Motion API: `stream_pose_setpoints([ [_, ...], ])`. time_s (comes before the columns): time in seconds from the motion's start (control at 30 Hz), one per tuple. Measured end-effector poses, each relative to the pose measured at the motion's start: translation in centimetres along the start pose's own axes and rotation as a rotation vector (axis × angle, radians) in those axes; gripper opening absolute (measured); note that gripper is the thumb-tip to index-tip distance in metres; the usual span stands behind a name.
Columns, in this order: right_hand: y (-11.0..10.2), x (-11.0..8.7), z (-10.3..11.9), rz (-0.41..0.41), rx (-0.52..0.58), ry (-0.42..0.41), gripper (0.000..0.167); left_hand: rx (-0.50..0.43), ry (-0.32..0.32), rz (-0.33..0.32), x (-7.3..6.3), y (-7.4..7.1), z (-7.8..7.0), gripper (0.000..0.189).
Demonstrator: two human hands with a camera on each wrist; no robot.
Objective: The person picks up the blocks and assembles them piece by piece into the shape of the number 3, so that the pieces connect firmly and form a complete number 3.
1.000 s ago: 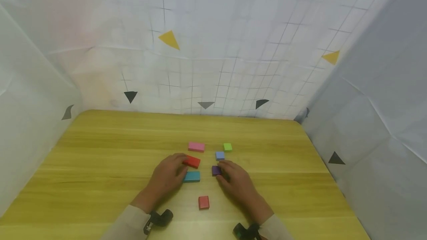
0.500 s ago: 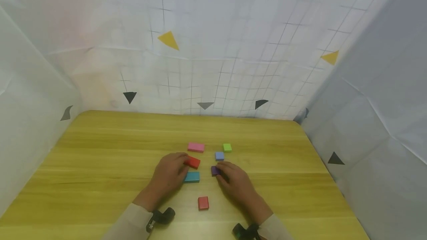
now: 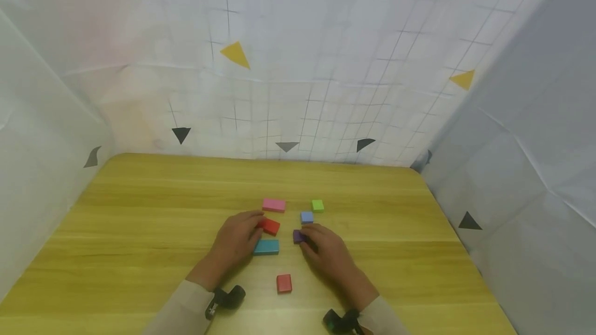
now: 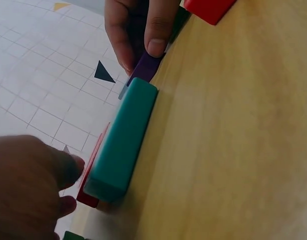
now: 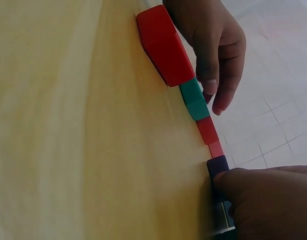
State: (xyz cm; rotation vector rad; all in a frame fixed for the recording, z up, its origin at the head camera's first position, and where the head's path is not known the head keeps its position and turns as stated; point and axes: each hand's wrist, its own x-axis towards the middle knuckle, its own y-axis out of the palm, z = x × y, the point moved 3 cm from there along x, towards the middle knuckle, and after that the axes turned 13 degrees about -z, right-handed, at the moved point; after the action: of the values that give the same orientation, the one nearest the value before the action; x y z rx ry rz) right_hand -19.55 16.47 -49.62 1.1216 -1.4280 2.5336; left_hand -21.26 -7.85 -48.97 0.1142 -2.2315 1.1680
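Observation:
My right hand (image 3: 330, 252) pinches a small purple block (image 3: 297, 237) between thumb and fingers, low at the tabletop. In the left wrist view the thumb presses on the near side of that purple block (image 4: 145, 69). My left hand (image 3: 236, 240) is at the left end of a long red block (image 3: 271, 227), its fingers relaxed with the fingertips right beside it. Just nearer than this lies a long teal block (image 3: 267, 247), close to the left thumb. The red block sits slightly askew to the teal one.
Farther back lie a pink long block (image 3: 273, 204), a light blue block (image 3: 307, 217) and a light green block (image 3: 317, 206). A red square block (image 3: 284, 284) lies between the forearms. Pale sheets (image 3: 298, 66) enclose the wooden table (image 3: 186, 185).
The purple block has slid slightly left with my right hand. My left hand has shifted a little at the red block's end, and the other blocks stay put.

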Motion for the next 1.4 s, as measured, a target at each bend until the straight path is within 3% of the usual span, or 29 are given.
stream_pose_setpoints([
  [0.23, 0.4, 0.1, -0.1, 0.002, 0.008, 0.011, 0.027, 0.052, -0.032, 0.048, 0.1, 0.1, 0.1, 0.033],
  [0.67, 1.0, 0.4, -0.2, 0.022, 0.002, 0.025, 0.026, 0.088, 0.003, -0.010, 0.1, 0.3, 0.2, 0.025],
  [0.9, 1.2, 0.6, 0.0, 0.032, -0.029, 0.030, 0.027, 0.094, -0.036, 0.019, 0.1, 0.7, 0.3, 0.024],
  [1.4, 1.5, 1.4, 0.2, -0.016, -0.002, -0.027, 0.022, -0.009, -0.119, 0.046, 0.3, 0.6, 0.2, 0.021],
])
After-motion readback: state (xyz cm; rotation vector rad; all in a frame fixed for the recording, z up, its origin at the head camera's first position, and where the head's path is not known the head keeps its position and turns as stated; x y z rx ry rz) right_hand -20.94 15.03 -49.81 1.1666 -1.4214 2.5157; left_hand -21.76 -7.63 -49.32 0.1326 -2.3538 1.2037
